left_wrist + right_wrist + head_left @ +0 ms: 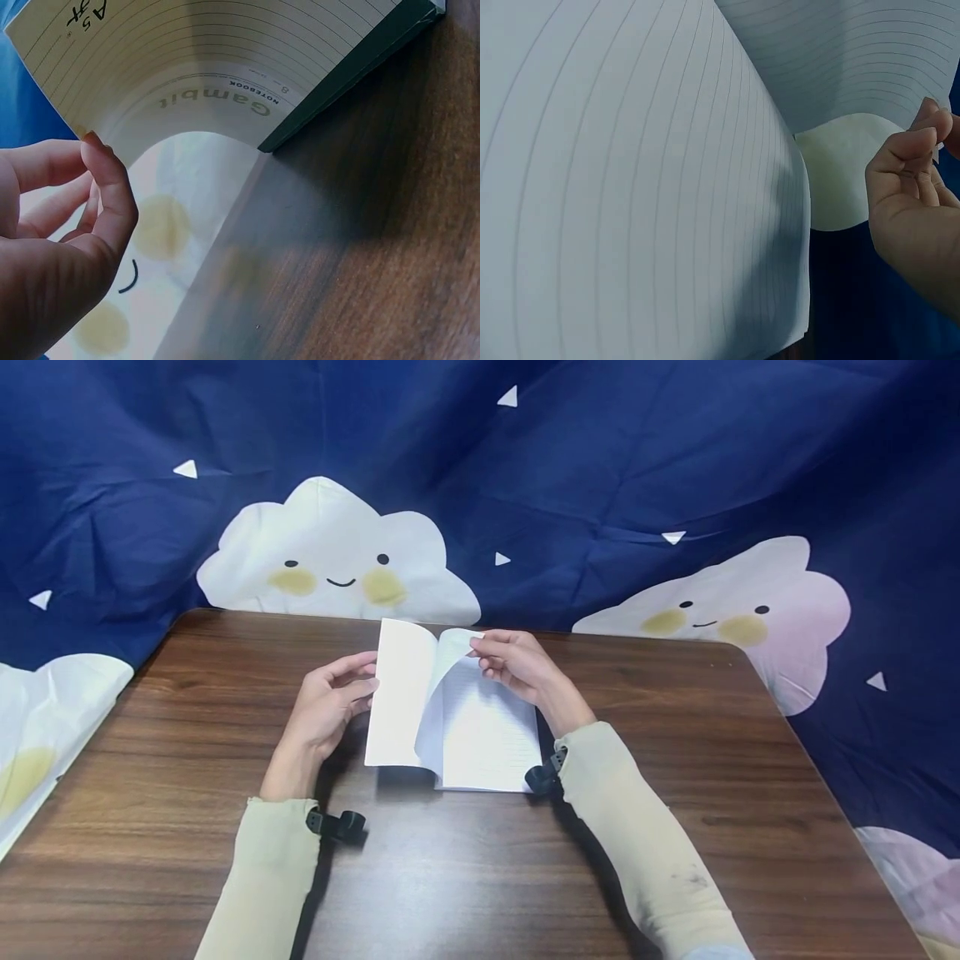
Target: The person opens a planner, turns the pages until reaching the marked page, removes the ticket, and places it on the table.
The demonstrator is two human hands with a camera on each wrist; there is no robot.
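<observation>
An open notebook (491, 727) with lined pages lies on the table in the head view. My left hand (322, 706) pinches the outer edge of its raised left side. In the left wrist view, that hand (75, 202) has thumb and fingers at the edge of a lined cover page (217, 52) printed "Gambit" and "NOTEBOOK", with handwriting in one corner. My right hand (525, 668) pinches the upper corner of a single curled page (435, 718), lifted off the right side. The right wrist view shows this hand (915, 180) gripping the far page corner, beyond a lined page (645, 187) close to the camera.
The dark wooden table (675, 735) extends around the notebook on all sides. Behind it hangs a blue cloth (562, 460) with smiling clouds and white triangles. A small black wrist camera (341, 827) is strapped at the left sleeve, another (543, 774) at the right.
</observation>
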